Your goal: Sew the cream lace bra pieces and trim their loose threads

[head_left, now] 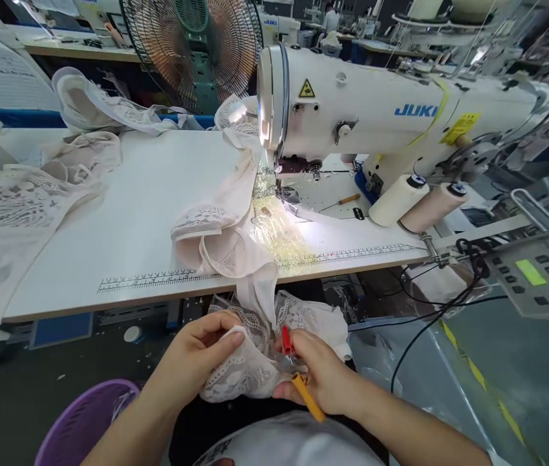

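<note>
1. Ref. pt. = white JUKI machine (352, 94), on white table (148, 194).
2. L hand (206, 353): thumb + forefinger pinch edge of white lace garment (240, 375), in front of & lower than machine, below table edge.
3. R hand (325, 375): fingers curled round small tool (308, 397) w/ red & orange grips, also in front of & below machine, close against garment (can't tell if it pinches that too).
4. Lace pieces (220, 239) left of machine's needle area; strap (259, 291) hangs over table edge to the garment, can't tell if joined.
5. Lace pile (17, 207) well left of machine.
6. Thread cones (398, 200) (2 pcs, cream + beige) near machine's base; wood-handled screwdriver (349, 199) under its arm.
7. Fan (194, 16) behind machine, to its left; purple basket (61, 424) low, front left of machine.
</note>
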The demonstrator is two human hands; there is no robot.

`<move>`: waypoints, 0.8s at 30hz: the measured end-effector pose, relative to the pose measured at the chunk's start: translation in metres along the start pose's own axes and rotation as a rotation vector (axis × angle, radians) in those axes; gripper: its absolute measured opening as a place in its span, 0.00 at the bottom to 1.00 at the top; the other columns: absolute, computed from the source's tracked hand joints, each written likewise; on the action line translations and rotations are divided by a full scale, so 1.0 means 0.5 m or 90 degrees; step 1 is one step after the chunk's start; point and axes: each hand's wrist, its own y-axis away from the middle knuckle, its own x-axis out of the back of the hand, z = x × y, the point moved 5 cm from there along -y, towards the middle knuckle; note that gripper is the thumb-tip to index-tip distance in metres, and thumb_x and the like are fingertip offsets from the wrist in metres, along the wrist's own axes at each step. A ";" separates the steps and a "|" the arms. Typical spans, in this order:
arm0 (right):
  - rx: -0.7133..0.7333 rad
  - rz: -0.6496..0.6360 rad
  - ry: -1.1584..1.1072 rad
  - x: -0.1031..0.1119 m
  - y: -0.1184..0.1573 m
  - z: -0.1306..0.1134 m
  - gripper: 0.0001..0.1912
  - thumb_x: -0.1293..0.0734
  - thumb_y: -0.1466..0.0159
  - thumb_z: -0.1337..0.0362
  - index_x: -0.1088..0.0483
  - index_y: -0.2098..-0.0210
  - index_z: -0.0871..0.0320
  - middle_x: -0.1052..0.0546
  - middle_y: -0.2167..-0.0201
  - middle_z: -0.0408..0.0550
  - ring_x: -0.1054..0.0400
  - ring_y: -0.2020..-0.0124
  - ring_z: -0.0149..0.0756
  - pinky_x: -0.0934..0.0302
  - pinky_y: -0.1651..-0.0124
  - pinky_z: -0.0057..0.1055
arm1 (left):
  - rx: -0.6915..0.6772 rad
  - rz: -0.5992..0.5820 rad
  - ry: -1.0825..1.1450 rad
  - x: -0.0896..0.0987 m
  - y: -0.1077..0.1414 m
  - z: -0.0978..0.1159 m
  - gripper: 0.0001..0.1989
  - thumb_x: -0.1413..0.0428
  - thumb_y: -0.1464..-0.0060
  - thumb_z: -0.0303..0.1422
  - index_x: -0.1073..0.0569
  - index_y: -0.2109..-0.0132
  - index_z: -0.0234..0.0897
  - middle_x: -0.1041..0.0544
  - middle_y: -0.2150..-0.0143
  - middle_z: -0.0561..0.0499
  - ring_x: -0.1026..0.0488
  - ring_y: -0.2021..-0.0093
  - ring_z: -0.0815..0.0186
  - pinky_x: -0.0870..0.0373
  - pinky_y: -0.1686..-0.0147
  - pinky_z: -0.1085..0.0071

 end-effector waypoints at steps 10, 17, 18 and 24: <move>-0.022 -0.084 0.130 -0.023 0.010 0.063 0.16 0.37 0.51 0.71 0.53 0.76 0.54 0.37 0.78 0.41 0.43 0.76 0.32 0.48 0.73 0.28 | 0.058 0.297 0.057 0.071 0.046 -0.013 0.12 0.32 0.73 0.37 0.25 0.80 0.38 0.26 0.71 0.54 0.32 0.75 0.70 0.35 0.81 0.79; -0.068 -0.053 0.078 0.017 0.051 0.103 0.11 0.38 0.46 0.68 0.49 0.76 0.55 0.38 0.77 0.41 0.44 0.76 0.30 0.48 0.75 0.25 | 0.103 0.364 0.062 0.099 0.046 -0.019 0.17 0.30 0.83 0.39 0.26 0.82 0.37 0.26 0.73 0.54 0.32 0.76 0.70 0.36 0.84 0.78; -0.078 -0.048 0.045 0.022 0.058 0.107 0.11 0.38 0.45 0.66 0.48 0.76 0.55 0.38 0.77 0.41 0.44 0.77 0.29 0.48 0.76 0.24 | 0.114 0.366 0.058 0.100 0.045 -0.017 0.17 0.30 0.83 0.37 0.26 0.82 0.37 0.26 0.74 0.55 0.32 0.76 0.69 0.36 0.83 0.78; -0.154 -0.049 -0.149 0.032 0.088 0.133 0.10 0.36 0.44 0.61 0.41 0.74 0.57 0.35 0.75 0.42 0.41 0.73 0.30 0.43 0.72 0.25 | 0.156 0.385 0.052 0.096 0.042 -0.010 0.15 0.31 0.84 0.33 0.27 0.83 0.37 0.26 0.74 0.56 0.33 0.77 0.69 0.38 0.84 0.76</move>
